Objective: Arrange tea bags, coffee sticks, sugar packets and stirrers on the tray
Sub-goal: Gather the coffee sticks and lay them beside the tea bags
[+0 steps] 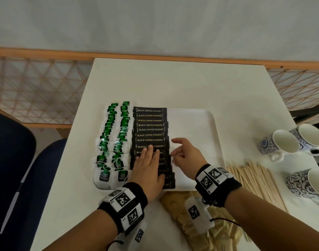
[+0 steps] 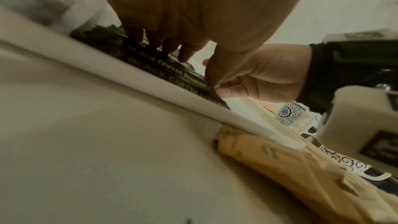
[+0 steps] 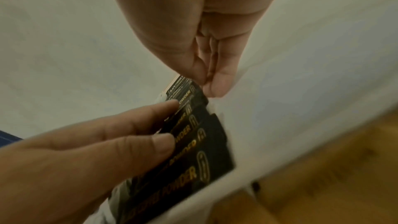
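White plastic formed the tray [image 1: 205, 124] on the table [image 1: 173, 82], and its left part carried two columns of green tea bags [image 1: 112, 140], overlapped too closely for a sure count. Beside them ran one column of black coffee sticks [image 1: 150, 124]; eight printed labels read whole, and the nearer ones lay hidden under the left hand [image 1: 148, 169]. That grip was flat, fingers straight and close together, pressing down on the near sticks. The right hand [image 1: 185, 156] hovered just right of the column over bare tray, its grip loosely curled and holding nothing; whether its fingertips touched a stick edge could not be told. Three patterned cups [image 1: 281, 144] stood at the table's right side, the two nearest the edge cut off. Wooden stirrers [image 1: 254, 178] lay in a loose heap between tray and cups, too many to count. Brown sugar packets [image 1: 176, 207] lay near the tray's front rim, partly covered by the wrist bands.
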Motion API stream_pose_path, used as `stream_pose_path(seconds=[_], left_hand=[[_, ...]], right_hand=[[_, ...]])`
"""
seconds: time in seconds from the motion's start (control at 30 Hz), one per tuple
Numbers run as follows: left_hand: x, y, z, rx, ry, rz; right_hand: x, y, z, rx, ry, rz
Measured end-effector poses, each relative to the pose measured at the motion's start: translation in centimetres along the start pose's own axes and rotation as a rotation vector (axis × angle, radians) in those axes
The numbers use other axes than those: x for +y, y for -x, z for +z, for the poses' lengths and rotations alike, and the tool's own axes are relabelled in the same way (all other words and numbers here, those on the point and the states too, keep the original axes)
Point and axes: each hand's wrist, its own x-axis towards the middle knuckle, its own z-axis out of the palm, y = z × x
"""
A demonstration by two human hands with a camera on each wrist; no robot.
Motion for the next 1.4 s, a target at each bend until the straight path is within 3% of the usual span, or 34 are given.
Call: stream_pose_path(seconds=[0.17,0.33,0.57,0.77,0.93,1.1,1.4], left_hand=[[-0.1,-0.6,-0.4,0.033,0.043,0.009],[-0.1,-1.6,-0.8,0.059,0.059,0.002],[0.1,-1.7,-1.2,0.071,0.097,0.027],[-0.4,-0.9,-1.6,0.104,0.172,0.065],[-1.4,-0.1,-2.0,0.195,0.217,0.105],[-2.0,1.2,-1.5,0.136,0.215,0.114],[-1.6,2.8,-0.1,0.159,0.192,0.112]], right_hand=[[-0.1,-1.9,-0.6,0.096,-0.03,-0.008],[-0.6,-3.3,-0.2,0.042,-0.041,-0.03],[-1.7,-6.1,-1.3,0.125,-0.04,-0.026],[-2.9,-8.1,-0.9,0.075,-0.084,-0.002],[-1.6,-4.9,-2.1,0.082,-0.032,0.018],[-0.1,0.9,-1.9,-0.236,0.038,0.134],[0.0,3.5,0.3,-0.135,0.003,0.142]])
